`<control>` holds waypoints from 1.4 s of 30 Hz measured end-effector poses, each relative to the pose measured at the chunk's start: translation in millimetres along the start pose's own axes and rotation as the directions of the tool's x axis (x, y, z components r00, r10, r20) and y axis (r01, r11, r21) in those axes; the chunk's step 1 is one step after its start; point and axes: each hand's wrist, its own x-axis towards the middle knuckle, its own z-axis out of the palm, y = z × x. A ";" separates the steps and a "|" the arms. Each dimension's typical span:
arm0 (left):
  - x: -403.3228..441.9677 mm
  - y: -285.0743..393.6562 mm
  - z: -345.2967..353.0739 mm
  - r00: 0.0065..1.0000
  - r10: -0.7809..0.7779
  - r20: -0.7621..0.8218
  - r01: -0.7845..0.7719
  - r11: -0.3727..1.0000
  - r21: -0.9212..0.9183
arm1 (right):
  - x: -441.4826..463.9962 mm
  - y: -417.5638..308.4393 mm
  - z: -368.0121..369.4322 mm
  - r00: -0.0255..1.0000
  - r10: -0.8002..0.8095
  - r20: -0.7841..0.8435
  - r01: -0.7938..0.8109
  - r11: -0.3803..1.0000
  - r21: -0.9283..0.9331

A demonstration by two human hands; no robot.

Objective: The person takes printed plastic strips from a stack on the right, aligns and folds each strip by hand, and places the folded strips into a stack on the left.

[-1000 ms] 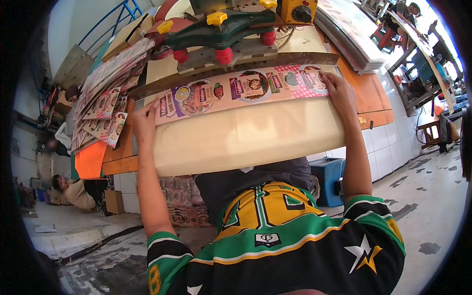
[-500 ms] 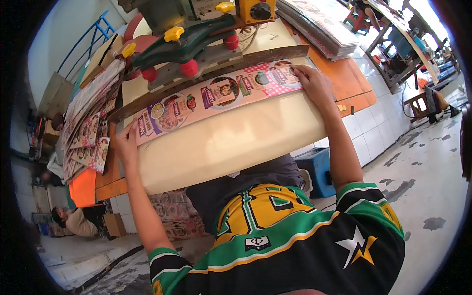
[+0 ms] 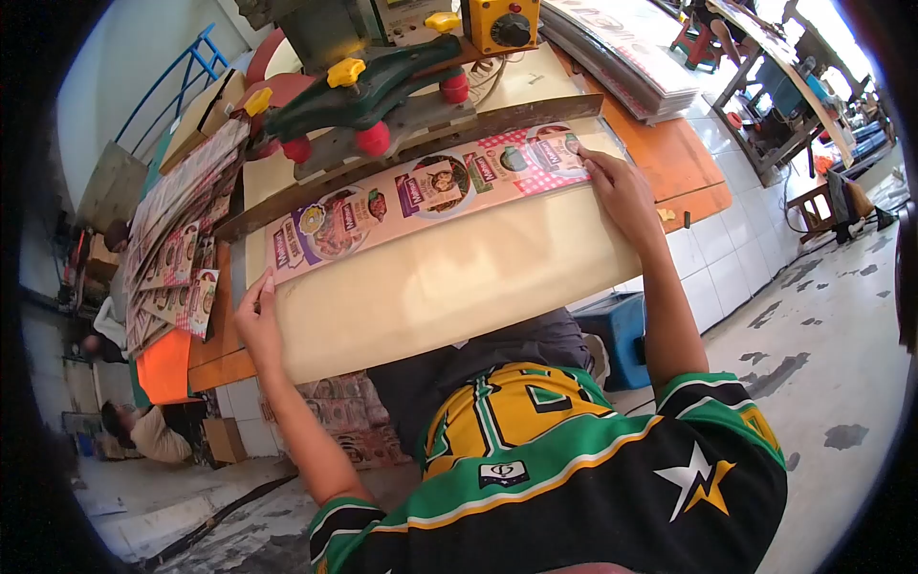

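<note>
A long printed strip (image 3: 430, 190) with food pictures lies along the metal bar (image 3: 411, 153) of the machine, over a cream sheet (image 3: 449, 277). My left hand (image 3: 258, 316) is at the strip's lower left corner, its thumb and fingertips close together at the edge. At the strip's right end, my right hand (image 3: 612, 182) pinches the corner between thumb and fingers. Above the bar stands the green press frame (image 3: 373, 91) with red knobs below and yellow knobs on top.
A messy stack of printed sheets (image 3: 172, 230) leans at the left, above an orange sheet (image 3: 163, 366). More flat sheets (image 3: 631, 57) are piled at the back right. A yellow control box (image 3: 503, 26) tops the machine. A person (image 3: 158, 432) is at the far left.
The view has turned and shifted, so the machine and strip appear tilted and further left. My left hand has slid down from the strip's left end to its lower corner.
</note>
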 end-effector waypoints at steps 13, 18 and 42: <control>0.3 -2.3 7.8 0.995 0.090 -0.033 -0.092 0.993 -0.073 | -9.3 -8.9 0.6 0.990 -0.038 -0.138 0.033 0.999 -0.041; 2.7 -9.7 9.8 0.990 0.129 -0.054 -0.133 0.989 -0.070 | -9.0 -5.6 3.4 0.988 -0.036 -0.150 0.028 0.998 -0.051; 0.9 -4.1 7.8 0.997 0.077 -0.028 -0.079 0.996 -0.047 | -8.4 -8.1 0.3 0.993 -0.018 -0.118 0.014 0.999 -0.037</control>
